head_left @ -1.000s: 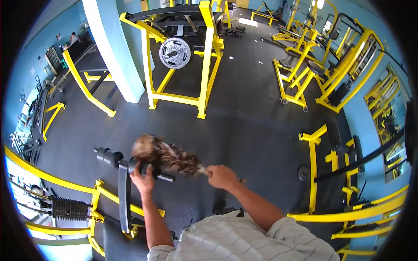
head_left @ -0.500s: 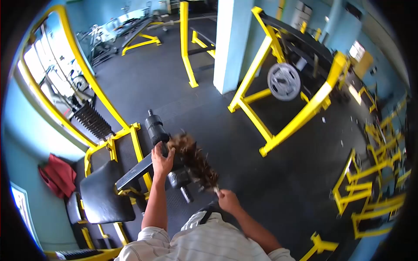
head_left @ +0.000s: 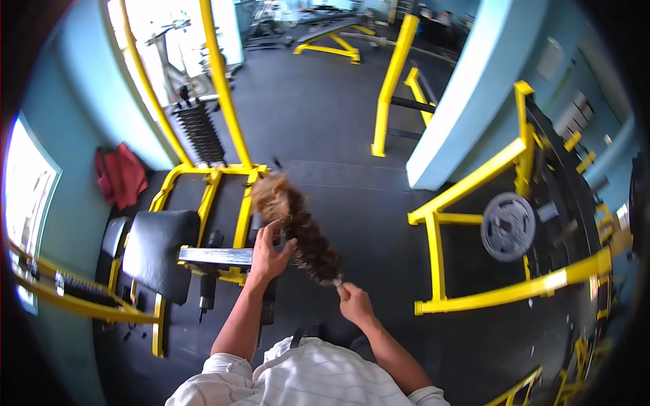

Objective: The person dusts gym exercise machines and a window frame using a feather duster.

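Note:
My right hand (head_left: pixel 355 304) is closed round the short handle of a brown feather duster (head_left: pixel 308 240). The duster slants up and left, its lighter, fluffy tip blurred. At the end of a grey metal lever arm (head_left: pixel 220 256) on a leg machine is my left hand (head_left: pixel 272 256), thumb and fingers spread beside the feathers. Whether it presses on the arm I cannot tell. Dark padded rollers are partly hidden behind this hand. To its left stands the machine's black padded seat (head_left: pixel 159 254) on a yellow frame.
A weight stack (head_left: pixel 200 132) stands within yellow uprights beyond the seat. At right is a yellow rack (head_left: pixel 433 264) with a grey weight plate (head_left: pixel 508 227). A blue pillar (head_left: pixel 467 101) rises behind it. Red cloth (head_left: pixel 120 174) hangs by the left wall.
The view has swung right to left, so the seat and rack appear shifted rightward. Both hands stay close together. The duster's tip now lies above my left hand's fingers.

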A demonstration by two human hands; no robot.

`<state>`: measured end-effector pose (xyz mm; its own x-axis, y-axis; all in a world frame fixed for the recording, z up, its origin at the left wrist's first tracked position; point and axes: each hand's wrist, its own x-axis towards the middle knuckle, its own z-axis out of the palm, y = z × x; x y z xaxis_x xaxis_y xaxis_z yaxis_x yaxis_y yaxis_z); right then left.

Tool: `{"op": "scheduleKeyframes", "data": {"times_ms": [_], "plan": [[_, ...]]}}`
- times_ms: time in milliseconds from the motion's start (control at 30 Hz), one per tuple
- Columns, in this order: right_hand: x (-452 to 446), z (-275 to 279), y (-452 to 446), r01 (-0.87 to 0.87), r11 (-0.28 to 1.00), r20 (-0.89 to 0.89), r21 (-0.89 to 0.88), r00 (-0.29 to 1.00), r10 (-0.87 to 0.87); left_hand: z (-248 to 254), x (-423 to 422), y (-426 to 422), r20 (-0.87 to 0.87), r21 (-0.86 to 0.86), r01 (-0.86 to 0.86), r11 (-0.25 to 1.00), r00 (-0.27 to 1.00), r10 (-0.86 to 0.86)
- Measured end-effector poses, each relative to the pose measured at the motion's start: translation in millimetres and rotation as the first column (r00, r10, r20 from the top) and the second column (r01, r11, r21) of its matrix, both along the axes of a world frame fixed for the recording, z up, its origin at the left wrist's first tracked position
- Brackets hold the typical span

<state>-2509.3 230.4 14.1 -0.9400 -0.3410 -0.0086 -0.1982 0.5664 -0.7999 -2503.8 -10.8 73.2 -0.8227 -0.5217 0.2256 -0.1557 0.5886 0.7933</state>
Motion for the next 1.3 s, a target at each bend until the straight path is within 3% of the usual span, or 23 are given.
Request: {"op": "scheduleKeyframes", "data": {"times_ms": [100, 200, 267, 367, 467, 533, 600, 667, 733, 767, 800, 867, 933, 1000, 1100, 1133, 1200, 1233, 1300], "plan": [[-55.5, 3.4, -5.2, -0.022, 1.000, -0.013, -0.015, 1.000, 0.022, 10.7, -0.5, -2.9, 0.096, -0.014, 0.000, 1.000, 0.995, 0.001], [-112.0, 3.4, 8.5, -0.176, 0.984, -0.022, -0.032, 0.984, 0.175, -1.0, -6.2, 5.2, 0.080, -0.050, -0.160, 0.986, 0.983, 0.163], [-151.5, -1.1, 12.2, -0.314, 0.942, -0.006, 0.117, 0.949, 0.317, -1.5, -19.6, 15.6, 0.086, -0.032, -0.252, 0.967, 0.963, 0.254], [-205.4, 6.1, 2.1, -0.287, 0.947, -0.005, 0.142, 0.957, 0.291, -0.5, -41.6, 27.6, 0.093, -0.052, -0.403, 0.914, 0.909, 0.407], [-251.7, 20.0, -6.0, -0.481, 0.876, -0.009, -0.013, 0.877, 0.481, 12.2, -64.3, 38.1, 0.101, -0.018, -0.495, 0.869, 0.864, 0.494], [-282.3, 22.6, -21.5, -0.586, 0.811, -0.030, 0.009, 0.810, 0.586, 12.4, -73.8, 32.1, 0.120, -0.029, -0.535, 0.844, 0.837, 0.534], [-315.3, 0.5, -40.3, -0.573, 0.809, 0.009, 0.132, 0.817, 0.577, 3.0, -81.4, 25.2, 0.143, -0.031, -0.550, 0.834, 0.824, 0.549], [-345.3, -11.5, -59.0, -0.594, 0.789, 0.013, 0.158, 0.800, 0.600, -10.3, -93.8, 8.9, 0.088, -0.156, -0.603, 0.782, 0.780, 0.619], [-367.4, -12.6, -77.4, -0.649, 0.749, 0.156, 0.131, 0.760, 0.631, -14.4, -106.8, -10.4, 0.111, -0.104, -0.634, 0.766, 0.758, 0.643], [-373.9, -29.3, -85.1, -0.679, 0.726, 0.073, -0.111, 0.723, 0.687, -16.3, -115.6, -21.2, 0.128, -0.152, -0.662, 0.734, 0.724, 0.678], [-383.5, -38.5, -93.4, -0.727, 0.680, 0.105, -0.096, 0.672, 0.733, -19.0, -127.3, -29.6, 0.137, -0.191, -0.693, 0.695, 0.683, 0.718], [-401.1, -45.2, -111.5, -0.825, 0.565, 0.376, -0.020, 0.517, 0.769, -19.8, -153.6, -50.1, 0.103, -0.135, -0.737, 0.663, 0.655, 0.749], [-413.8, -38.5, -136.0, -0.915, 0.361, 0.409, 0.178, 0.403, 0.819, -12.2, -180.3, -71.8, 0.189, 0.089, -0.735, 0.673, 0.676, 0.713], [-419.7, -36.0, -160.6, -0.946, 0.287, 0.415, 0.151, 0.324, 0.850, -12.5, -195.4, -86.0, 0.254, -0.049, -0.703, 0.710, 0.678, 0.690], [-417.4, -22.1, -205.6, -0.979, 0.176, 0.453, -0.104, 0.111, 0.885, -13.0, -206.9, -95.3, 0.304, -0.115, -0.756, 0.645, 0.591, 0.747], [-422.9, -31.3, -221.6, -0.984, 0.137, 0.457, -0.114, 0.071, 0.887, -15.6, -207.9, -96.1, 0.313, -0.121, -0.779, 0.615, 0.558, 0.769], [-434.5, -55.6, -253.4, -0.987, -0.140, 0.526, -0.078, -0.160, 0.835, -22.2, -206.2, -91.4, 0.313, -0.177, -0.850, 0.496, 0.430, 0.847], [-442.9, -57.8, -267.1, -0.972, -0.234, 0.453, -0.012, -0.214, 0.866, -27.6, -204.4, -88.5, 0.296, -0.232, -0.867, 0.442, 0.370, 0.881], [-458.7, -56.7, -292.1, -0.940, -0.340, 0.486, 0.028, -0.284, 0.826, -35.9, -203.0, -76.4, 0.296, -0.207, -0.928, 0.309, 0.242, 0.924]]}}
